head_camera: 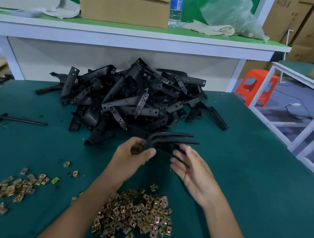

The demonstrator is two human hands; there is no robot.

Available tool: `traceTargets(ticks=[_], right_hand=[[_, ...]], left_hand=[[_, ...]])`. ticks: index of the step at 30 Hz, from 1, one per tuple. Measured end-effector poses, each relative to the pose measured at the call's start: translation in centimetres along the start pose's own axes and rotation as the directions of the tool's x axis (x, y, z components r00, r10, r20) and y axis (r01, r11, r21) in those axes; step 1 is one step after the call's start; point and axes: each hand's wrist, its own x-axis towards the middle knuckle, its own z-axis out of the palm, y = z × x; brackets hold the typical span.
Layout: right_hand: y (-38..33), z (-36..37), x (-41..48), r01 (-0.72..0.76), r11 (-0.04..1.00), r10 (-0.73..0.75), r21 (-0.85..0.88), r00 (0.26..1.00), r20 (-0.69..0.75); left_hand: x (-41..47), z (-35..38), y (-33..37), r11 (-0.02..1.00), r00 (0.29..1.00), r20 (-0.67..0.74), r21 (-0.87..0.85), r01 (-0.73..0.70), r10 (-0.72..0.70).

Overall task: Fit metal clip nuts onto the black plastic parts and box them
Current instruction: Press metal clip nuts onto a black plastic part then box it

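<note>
**Landmark:** one pile of black plastic parts (134, 98) on the green table (253, 197). All positions below are given relative to this pile.

**Hands (2)**
- Left hand (135, 153): just in front of the pile's near edge. The fingers and thumb are curled round one end of the held parts (171, 140).
- Right hand (191, 171): in front of the pile and to the right of the left hand. The palm is turned inward and the fingers are spread and loosely extended, gripping nothing. The fingertips lie at the held parts, but contact cannot be confirmed.

**Task items**
- Held parts: curved black strips lifted over the pile's near edge. Two arms are plainly visible. Motion blur prevents an exact count.
- Clip nuts: two heaps of brass-coloured nuts. The large heap (136, 213) lies in front of the pile, between the forearms. The small heap (13, 188) lies in front of the pile and to its left.
- About five stray nuts (75, 173) are scattered between the pile and the two heaps.

**Other items**
- One black rod (23, 120) lies flat on the table to the left of the pile.
- One cardboard box (123, 5) and one water bottle (176, 1) stand side by side on the shelf behind and above the pile.
- One orange stool (257, 87) stands on the floor to the right of the pile.
</note>
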Motion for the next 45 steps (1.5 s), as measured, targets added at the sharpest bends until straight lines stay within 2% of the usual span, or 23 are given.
traceTargets(ticks=[4,6,9,12,14,16,18,19,20,21,24,25,27,29,33,36,38,40,43,45], right_hand=[[0.8,1.8,0.7,-0.03,0.995,0.032,-0.099,0.999,0.022],[1.4,2.4,1.2,-0.047,0.996,0.049,-0.074,0.999,0.018],[1.7,3.2,1.6,-0.084,0.993,0.081,-0.078,0.995,-0.051],[1.8,3.4,1.8,-0.092,0.985,0.061,-0.148,0.978,-0.198],[1.6,2.6,1.3,-0.066,0.992,0.039,-0.109,0.97,-0.239],[1.2,0.9,0.3,-0.029,1.0,0.024,-0.012,0.967,-0.253],[0.6,-0.9,-1.0,0.019,0.997,0.002,0.078,0.966,-0.258],[0.3,-1.7,-1.6,0.052,0.99,-0.018,0.133,0.969,-0.247],[0.0,-2.4,-2.2,0.088,0.976,-0.037,0.197,0.969,-0.245],[-0.2,-3.0,-2.7,0.123,0.957,-0.053,0.262,0.965,-0.257],[-0.5,-4.2,-4.0,0.2,0.88,-0.068,0.43,0.95,-0.304],[-0.4,-4.3,-4.5,0.207,0.854,-0.063,0.478,0.952,-0.3],[-0.1,-4.5,-5.4,0.189,0.808,-0.045,0.558,0.964,-0.262],[0.3,-4.5,-6.2,0.186,0.779,-0.066,0.599,0.974,-0.217],[0.6,-3.7,-7.3,0.205,0.761,-0.141,0.616,0.978,-0.152],[1.2,-3.2,-7.1,0.213,0.782,-0.149,0.586,0.976,-0.156],[2.0,-2.5,-6.8,0.184,0.79,-0.157,0.585,0.983,-0.096],[2.9,-1.7,-6.4,0.163,0.845,-0.148,0.509,0.987,-0.07],[4.1,-0.4,-5.7,0.128,0.924,-0.1,0.361,0.99,-0.096],[4.6,0.4,-5.4,0.09,0.967,-0.072,0.237,0.994,-0.086]], left_hand=[[-0.5,0.4,-0.3,0.975,0.991,0.123,-0.207,0.079,-0.054],[-0.6,0.6,-0.3,0.963,0.988,0.144,-0.251,0.098,-0.063],[-0.1,0.6,0.0,0.938,0.987,0.083,-0.312,0.154,-0.134],[0.9,-0.1,0.7,0.867,0.98,0.027,-0.463,0.187,-0.197],[1.6,-0.9,0.9,0.842,0.979,0.021,-0.506,0.186,-0.204],[1.9,-1.4,0.7,0.915,0.979,-0.017,-0.358,0.185,-0.205],[1.8,-1.4,0.0,0.985,0.978,-0.134,-0.088,0.147,-0.158],[1.7,-1.1,-0.4,0.993,0.979,-0.186,0.076,0.094,-0.079],[1.6,-0.6,-0.7,0.971,0.984,-0.176,0.236,0.027,0.015],[1.3,0.3,-0.9,0.932,0.992,-0.1,0.36,-0.038,0.079],[0.9,3.8,-1.6,0.781,0.967,0.223,0.579,-0.232,0.122],[0.8,5.0,-1.8,0.725,0.953,0.275,0.631,-0.277,0.125],[0.8,6.8,-2.1,0.647,0.956,0.264,0.708,-0.283,0.13],[0.9,7.7,-2.3,0.621,0.958,0.239,0.731,-0.284,0.157],[0.5,7.7,-2.0,0.678,0.953,0.251,0.672,-0.297,0.168],[-1.0,6.6,-1.4,0.816,0.972,0.203,0.537,-0.214,0.122],[-2.5,5.6,-0.8,0.915,0.983,0.161,0.374,-0.148,0.093],[-4.0,4.5,-0.3,0.987,0.994,0.1,0.152,-0.059,0.044],[-6.0,3.2,0.5,0.97,0.992,0.094,-0.218,0.108,-0.09],[-7.2,2.4,0.7,0.949,0.989,0.114,-0.289,0.128,-0.098]])
